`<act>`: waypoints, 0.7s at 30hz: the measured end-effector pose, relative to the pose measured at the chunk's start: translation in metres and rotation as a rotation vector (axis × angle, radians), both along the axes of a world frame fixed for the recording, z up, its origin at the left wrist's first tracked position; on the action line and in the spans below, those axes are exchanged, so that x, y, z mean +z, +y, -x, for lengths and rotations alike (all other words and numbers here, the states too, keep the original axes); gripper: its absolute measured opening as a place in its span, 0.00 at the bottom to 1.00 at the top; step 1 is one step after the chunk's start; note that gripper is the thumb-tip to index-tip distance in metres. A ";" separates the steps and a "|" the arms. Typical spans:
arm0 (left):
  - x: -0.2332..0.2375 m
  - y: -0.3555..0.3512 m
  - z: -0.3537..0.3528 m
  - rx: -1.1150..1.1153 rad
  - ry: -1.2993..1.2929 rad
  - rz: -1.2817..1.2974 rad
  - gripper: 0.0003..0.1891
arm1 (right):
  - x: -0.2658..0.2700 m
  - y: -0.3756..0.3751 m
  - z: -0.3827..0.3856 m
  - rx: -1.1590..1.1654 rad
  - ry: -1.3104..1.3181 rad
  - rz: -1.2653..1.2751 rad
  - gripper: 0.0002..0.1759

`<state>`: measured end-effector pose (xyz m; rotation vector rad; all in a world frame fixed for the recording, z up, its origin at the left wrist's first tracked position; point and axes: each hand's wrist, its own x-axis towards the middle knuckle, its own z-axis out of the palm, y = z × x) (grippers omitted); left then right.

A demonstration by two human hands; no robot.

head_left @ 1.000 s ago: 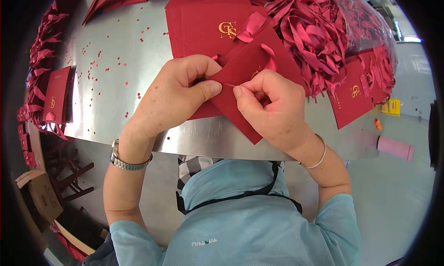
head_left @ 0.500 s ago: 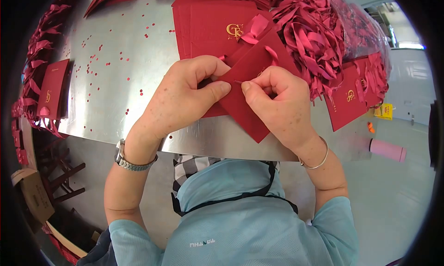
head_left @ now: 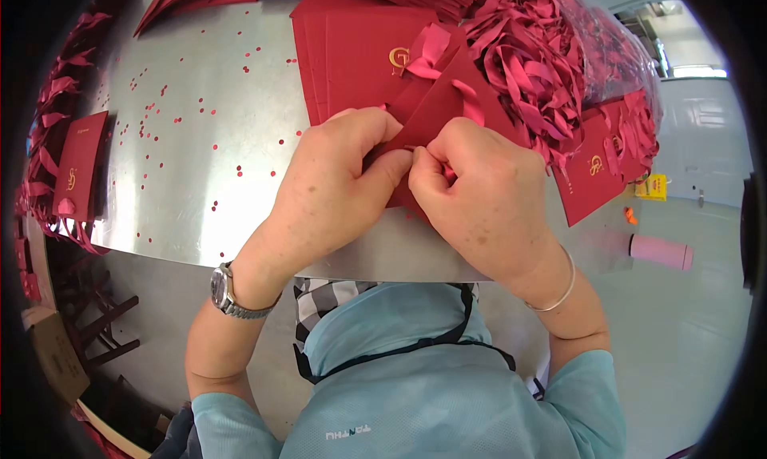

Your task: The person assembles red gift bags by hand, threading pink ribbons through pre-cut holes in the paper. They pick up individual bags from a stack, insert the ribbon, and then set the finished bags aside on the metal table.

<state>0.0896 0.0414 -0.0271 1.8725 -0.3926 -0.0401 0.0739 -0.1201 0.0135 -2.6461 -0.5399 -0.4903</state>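
My left hand [head_left: 339, 187] is closed on the left edge of a red paper bag [head_left: 435, 111], thumb and fingers gripping it. Close beside it, my right hand [head_left: 487, 199] pinches at the same bag, with a bit of pink ribbon [head_left: 451, 174] showing by its fingers. The ribbon's end between the fingertips is mostly hidden. Another pink ribbon loop [head_left: 467, 101] lies on the bag above my right hand. Behind the bag is a stack of red bags [head_left: 351, 51] with gold lettering and a pink bow [head_left: 430, 51].
A heap of pink ribbons [head_left: 531, 59] lies at the right beside clear plastic. Red bags with ribbons [head_left: 595, 167] sit at the right edge, others [head_left: 78, 163] at the left. Red dots are scattered on the metal table [head_left: 184, 211]. A pink bottle [head_left: 661, 251] is beyond it.
Both hands have come closer together, and my right hand has turned and moved slightly down and left. The held bag is now more covered by my hands. The view has shifted slightly.
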 end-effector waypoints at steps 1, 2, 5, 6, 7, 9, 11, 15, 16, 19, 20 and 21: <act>-0.004 -0.001 0.000 -0.003 -0.028 0.033 0.06 | 0.003 0.000 0.003 0.007 0.012 0.066 0.11; -0.005 -0.001 -0.001 -0.011 -0.025 0.040 0.06 | 0.003 0.000 0.005 -0.001 0.016 0.074 0.11; -0.004 0.001 -0.003 -0.007 0.153 0.090 0.06 | 0.003 -0.002 0.005 0.016 0.068 0.105 0.08; -0.004 0.001 -0.003 0.002 0.122 0.089 0.06 | -0.003 -0.005 0.003 0.031 0.136 -0.007 0.08; -0.005 0.002 -0.003 0.010 0.091 0.087 0.06 | -0.005 -0.007 0.002 0.044 0.204 -0.120 0.10; -0.002 0.005 -0.004 -0.013 0.167 0.136 0.07 | -0.001 -0.007 0.001 0.030 0.324 -0.247 0.08; -0.003 0.008 -0.005 -0.042 0.243 0.188 0.07 | 0.001 -0.008 0.002 0.009 0.444 -0.372 0.07; 0.000 0.013 -0.010 -0.103 0.301 0.255 0.08 | 0.002 -0.010 0.003 -0.034 0.438 -0.487 0.06; 0.001 0.015 -0.011 -0.130 0.324 0.228 0.07 | 0.001 -0.009 0.003 -0.049 0.441 -0.505 0.06; -0.003 0.017 -0.015 -0.159 0.366 0.256 0.08 | 0.005 -0.010 0.000 -0.053 0.513 -0.466 0.06; -0.004 0.019 -0.016 -0.157 0.367 0.257 0.08 | 0.004 -0.011 -0.003 -0.051 0.515 -0.466 0.06; -0.004 0.020 -0.017 -0.167 0.370 0.250 0.08 | 0.003 -0.012 -0.005 -0.054 0.558 -0.499 0.06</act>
